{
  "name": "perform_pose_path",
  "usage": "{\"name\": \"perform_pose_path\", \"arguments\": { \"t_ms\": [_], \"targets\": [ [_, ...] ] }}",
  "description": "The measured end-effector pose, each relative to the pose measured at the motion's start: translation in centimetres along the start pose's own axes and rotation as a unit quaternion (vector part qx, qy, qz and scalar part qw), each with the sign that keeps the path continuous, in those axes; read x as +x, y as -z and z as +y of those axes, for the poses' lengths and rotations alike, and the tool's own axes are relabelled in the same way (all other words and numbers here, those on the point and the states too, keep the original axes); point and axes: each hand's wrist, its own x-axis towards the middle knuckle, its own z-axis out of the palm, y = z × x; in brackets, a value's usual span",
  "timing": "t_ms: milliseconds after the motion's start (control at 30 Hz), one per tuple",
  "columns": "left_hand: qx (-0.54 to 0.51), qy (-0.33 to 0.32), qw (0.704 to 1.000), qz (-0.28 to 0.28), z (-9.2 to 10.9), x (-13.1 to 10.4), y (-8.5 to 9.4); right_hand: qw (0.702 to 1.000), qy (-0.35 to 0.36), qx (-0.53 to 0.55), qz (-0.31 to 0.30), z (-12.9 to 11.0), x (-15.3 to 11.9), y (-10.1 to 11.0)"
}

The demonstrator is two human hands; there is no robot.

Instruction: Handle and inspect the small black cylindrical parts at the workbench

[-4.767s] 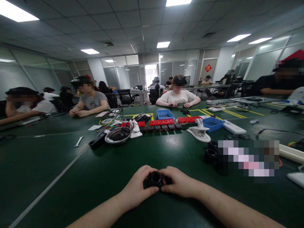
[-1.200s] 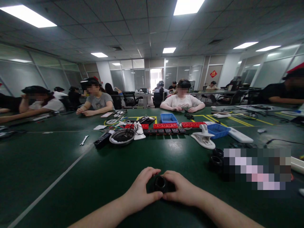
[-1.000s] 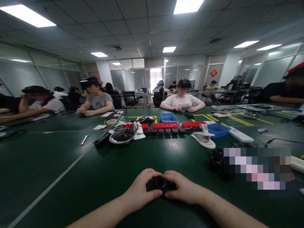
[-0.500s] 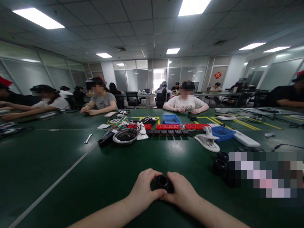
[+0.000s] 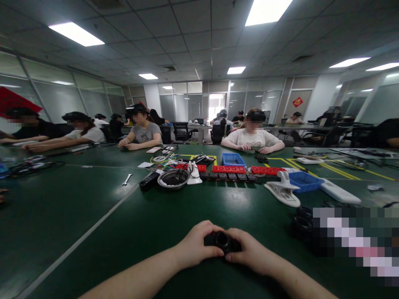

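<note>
A small black part (image 5: 222,239) with a round opening on top is held between both hands near the table's front edge. My left hand (image 5: 201,243) curls its fingers and thumb round the left side of it. From the right, my right hand (image 5: 246,249) grips the same part, thumb in front and fingers behind. The two thumbs nearly meet at its front. The underside of the part and some fingertips are hidden.
Across the green table (image 5: 149,220) lie a steel bowl (image 5: 173,187), a wrench (image 5: 127,179), red strips (image 5: 229,169), a white clamp (image 5: 283,191) and blue trays (image 5: 304,181). Black round parts (image 5: 302,224) sit to the right. Several people sit around.
The camera view has turned a little left, so the scene appears further right. Both hands still hold the black part, and the fingers have shifted slightly on it.
</note>
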Motion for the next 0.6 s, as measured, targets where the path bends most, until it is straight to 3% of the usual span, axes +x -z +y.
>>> {"name": "perform_pose_path", "arguments": {
  "t_ms": [133,300,467,600],
  "targets": [
    [-0.010,0.007,1.000,0.018,0.3,-0.1,-0.4,0.999,-0.036,0.010,0.017,0.1,0.0,-0.5],
    [0.012,0.046,0.997,0.055,0.9,-0.3,-0.9,0.992,-0.055,-0.087,0.068,-0.1,0.2,-1.4],
    [0.039,0.073,0.993,0.088,1.1,-0.5,-1.4,0.977,-0.059,-0.171,0.114,-0.7,0.1,-2.3],
    [0.035,0.057,0.994,0.084,0.8,-0.4,-1.3,0.982,-0.032,-0.147,0.115,-0.9,-0.1,-2.2]
  ]
}}
